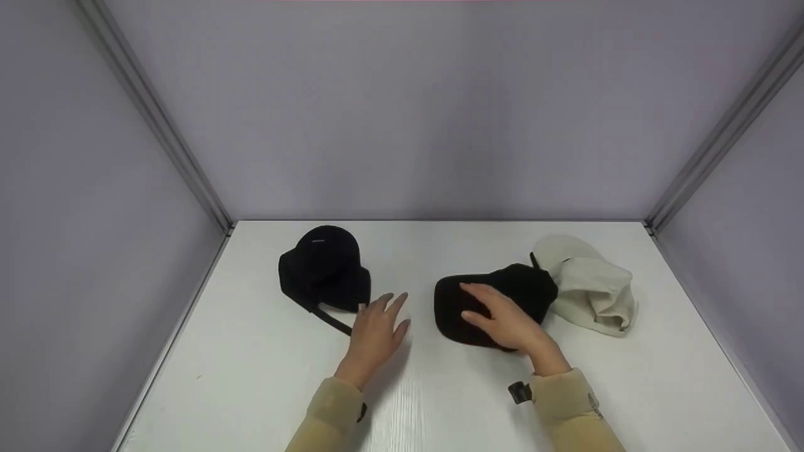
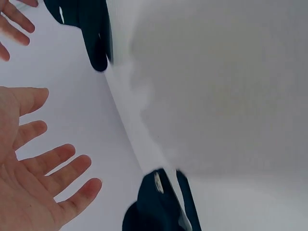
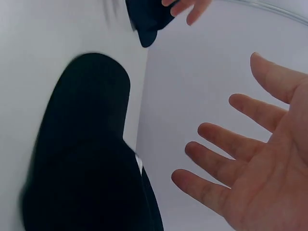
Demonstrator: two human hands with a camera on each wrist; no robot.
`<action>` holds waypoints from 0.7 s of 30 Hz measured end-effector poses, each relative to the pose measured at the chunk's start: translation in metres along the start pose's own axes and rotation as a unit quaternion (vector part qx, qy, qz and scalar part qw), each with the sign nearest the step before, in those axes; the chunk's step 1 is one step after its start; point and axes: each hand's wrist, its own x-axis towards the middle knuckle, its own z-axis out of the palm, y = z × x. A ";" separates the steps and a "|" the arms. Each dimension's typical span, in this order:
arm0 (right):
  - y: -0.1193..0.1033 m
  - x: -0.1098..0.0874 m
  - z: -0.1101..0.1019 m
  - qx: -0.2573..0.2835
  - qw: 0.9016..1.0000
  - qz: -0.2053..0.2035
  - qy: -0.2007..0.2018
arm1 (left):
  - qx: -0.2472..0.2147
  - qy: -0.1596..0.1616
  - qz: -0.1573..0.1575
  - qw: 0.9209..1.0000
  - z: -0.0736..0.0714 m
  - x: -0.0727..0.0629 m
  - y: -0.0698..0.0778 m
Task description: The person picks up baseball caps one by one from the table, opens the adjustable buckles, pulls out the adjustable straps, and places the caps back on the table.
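My left hand (image 1: 374, 336) hovers over the white table with its fingers spread, holding nothing. It is just right of a black cap (image 1: 326, 267) with small pale lettering, whose dark strap (image 1: 333, 321) runs toward the hand and passes out of sight behind it. Over a second black cap (image 1: 449, 307) is my right hand (image 1: 512, 323), hiding part of the brim and crown. In the right wrist view the fingers (image 3: 211, 139) are spread and apart from this black cap (image 3: 86, 144). Its brim points left toward my left hand.
A cream cap (image 1: 593, 282) lies at the right, partly behind the second black cap, its crown crumpled. Pale panels enclose the white table (image 1: 408, 251) at the back (image 1: 402, 113) and on both sides. A small dark device (image 1: 520, 392) sits at my right wrist.
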 end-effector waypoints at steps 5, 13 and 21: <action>0.015 -0.007 -0.014 0.004 0.999 -0.002 0.041 | -0.011 -0.002 0.015 1.000 0.005 -0.002 0.014; 0.040 -0.019 -0.036 0.031 0.993 0.021 0.116 | -0.019 -0.005 0.041 0.999 0.015 0.004 0.037; 0.062 -0.027 -0.054 -0.029 0.988 0.048 0.145 | -0.040 -0.008 0.059 0.997 0.023 0.012 0.058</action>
